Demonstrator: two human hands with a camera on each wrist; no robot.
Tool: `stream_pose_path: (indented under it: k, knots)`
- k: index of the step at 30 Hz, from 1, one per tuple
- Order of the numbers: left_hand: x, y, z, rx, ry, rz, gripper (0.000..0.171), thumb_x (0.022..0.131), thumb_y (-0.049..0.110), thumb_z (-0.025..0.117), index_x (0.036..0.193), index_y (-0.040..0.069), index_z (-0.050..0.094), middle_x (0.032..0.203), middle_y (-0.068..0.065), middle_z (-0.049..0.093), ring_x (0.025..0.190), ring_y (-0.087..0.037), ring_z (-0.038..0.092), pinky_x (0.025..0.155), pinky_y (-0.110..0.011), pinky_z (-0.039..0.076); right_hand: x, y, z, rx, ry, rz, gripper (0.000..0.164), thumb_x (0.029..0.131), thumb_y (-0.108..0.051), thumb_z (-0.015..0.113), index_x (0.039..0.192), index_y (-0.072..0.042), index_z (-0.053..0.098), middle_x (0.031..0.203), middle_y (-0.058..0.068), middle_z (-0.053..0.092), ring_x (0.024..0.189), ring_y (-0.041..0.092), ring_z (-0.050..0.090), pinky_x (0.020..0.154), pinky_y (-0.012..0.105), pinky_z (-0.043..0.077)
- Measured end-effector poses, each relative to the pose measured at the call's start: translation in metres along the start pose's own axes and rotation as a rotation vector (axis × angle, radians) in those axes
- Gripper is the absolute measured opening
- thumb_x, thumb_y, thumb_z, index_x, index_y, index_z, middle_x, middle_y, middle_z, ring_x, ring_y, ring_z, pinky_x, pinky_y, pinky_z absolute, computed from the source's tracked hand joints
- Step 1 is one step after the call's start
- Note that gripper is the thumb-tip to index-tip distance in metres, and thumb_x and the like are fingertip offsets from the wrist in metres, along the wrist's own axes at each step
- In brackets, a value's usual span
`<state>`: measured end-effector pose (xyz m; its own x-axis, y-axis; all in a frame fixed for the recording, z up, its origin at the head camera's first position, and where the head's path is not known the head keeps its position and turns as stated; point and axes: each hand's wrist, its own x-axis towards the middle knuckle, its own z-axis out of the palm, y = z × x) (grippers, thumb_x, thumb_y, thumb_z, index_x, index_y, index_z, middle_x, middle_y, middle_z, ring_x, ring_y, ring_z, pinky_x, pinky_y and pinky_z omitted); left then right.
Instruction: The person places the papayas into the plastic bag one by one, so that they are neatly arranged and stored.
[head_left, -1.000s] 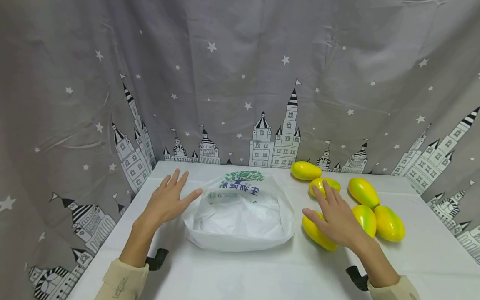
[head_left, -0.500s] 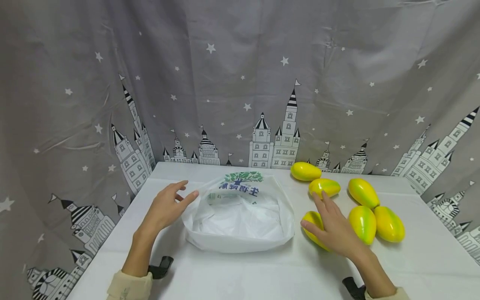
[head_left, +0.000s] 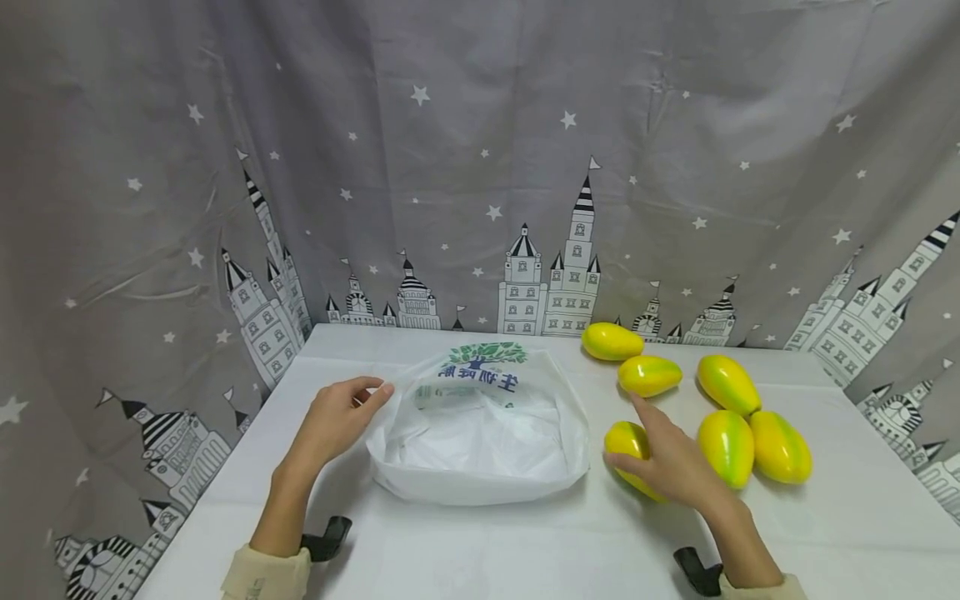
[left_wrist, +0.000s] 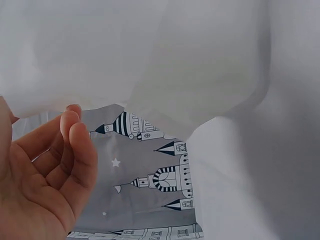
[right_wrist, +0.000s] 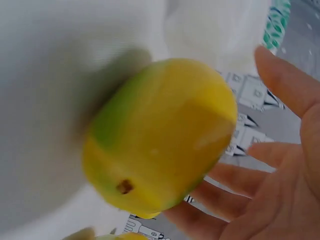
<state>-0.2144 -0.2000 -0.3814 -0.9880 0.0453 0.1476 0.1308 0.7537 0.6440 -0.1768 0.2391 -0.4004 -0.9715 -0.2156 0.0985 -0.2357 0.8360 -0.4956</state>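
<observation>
A white plastic bag (head_left: 480,487) with a green tree print stands with its mouth open at the table's middle. At its left rim, my left hand (head_left: 337,421) has its fingers and thumb bent close around the edge. In the left wrist view the curled fingertips meet the bag's edge, and the thumb is mostly cut off. My right hand (head_left: 678,462) is over the yellow-green mango (head_left: 627,440) nearest the bag. Seen from the right wrist, the thumb is spread apart from this mango (right_wrist: 165,135), and the other fingers extend along its far side.
Behind and right of my right hand lie several more mangoes, among them a back one (head_left: 611,342), a middle one (head_left: 649,376) and a right one (head_left: 780,447). A grey castle-print curtain (head_left: 480,167) closes off the white table's (head_left: 480,550) back and sides.
My left hand has dropped slightly, and its fingers have bent in from spread at the bag's rim. My right hand has lowered around the nearest mango. The bag stays put.
</observation>
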Motion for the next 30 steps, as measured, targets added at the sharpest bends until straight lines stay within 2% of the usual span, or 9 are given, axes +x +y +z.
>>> stream_pose_path:
  k: [4,8,11,14,21,30]
  knots:
    - [0.000,0.001,0.001,-0.001,-0.009,-0.003,0.056,0.100,0.047,0.053,0.128,0.000,0.063,0.100,-0.012,0.068,0.086,-0.023,0.062,0.070,-0.038,0.053,0.004,-0.003,-0.003,0.025,-0.076,0.073,0.096,0.085,-0.044,0.075,0.157,-0.008,0.023,0.148,0.027,0.040,0.131,0.048,0.042,0.103,0.066,0.035]
    - [-0.001,0.001,0.002,0.000,-0.013,-0.010,0.054,0.100,0.045,0.053,0.129,0.000,0.062,0.096,-0.010,0.068,0.082,-0.021,0.061,0.067,-0.036,0.052,0.005,-0.004,-0.001,0.022,-0.107,0.111,0.088,0.086,-0.037,0.076,0.153,-0.003,0.032,0.143,0.027,0.047,0.126,0.048,0.046,0.101,0.066,0.037]
    - [-0.002,0.002,0.001,-0.002,-0.017,-0.018,0.054,0.100,0.045,0.053,0.129,0.000,0.062,0.093,-0.009,0.067,0.079,-0.021,0.059,0.064,-0.033,0.050,0.004,-0.002,0.004,0.028,-0.102,0.114,0.077,0.086,-0.028,0.076,0.146,0.003,0.041,0.141,0.027,0.049,0.126,0.047,0.046,0.102,0.065,0.036]
    - [-0.002,0.003,0.000,-0.005,-0.024,-0.022,0.056,0.100,0.047,0.053,0.131,0.001,0.061,0.092,-0.008,0.066,0.078,-0.021,0.057,0.062,-0.031,0.048,0.003,0.002,0.010,0.047,-0.083,0.112,0.070,0.086,-0.022,0.076,0.143,0.004,0.044,0.141,0.027,0.049,0.126,0.047,0.046,0.104,0.063,0.035]
    - [-0.001,0.001,-0.002,0.001,-0.024,-0.023,0.062,0.100,0.052,0.050,0.134,0.001,0.059,0.093,-0.009,0.066,0.080,-0.022,0.057,0.064,-0.032,0.048,0.002,0.005,0.015,0.068,-0.044,0.103,0.070,0.087,-0.022,0.076,0.144,0.003,0.044,0.141,0.027,0.048,0.126,0.046,0.047,0.103,0.063,0.036]
    - [-0.002,0.002,-0.002,0.006,-0.010,-0.005,0.057,0.100,0.049,0.051,0.132,0.003,0.061,0.090,-0.007,0.066,0.078,-0.022,0.056,0.063,-0.032,0.048,0.002,0.006,0.016,0.054,-0.046,0.106,0.071,0.086,-0.023,0.077,0.143,0.005,0.044,0.140,0.028,0.048,0.124,0.046,0.048,0.103,0.063,0.037]
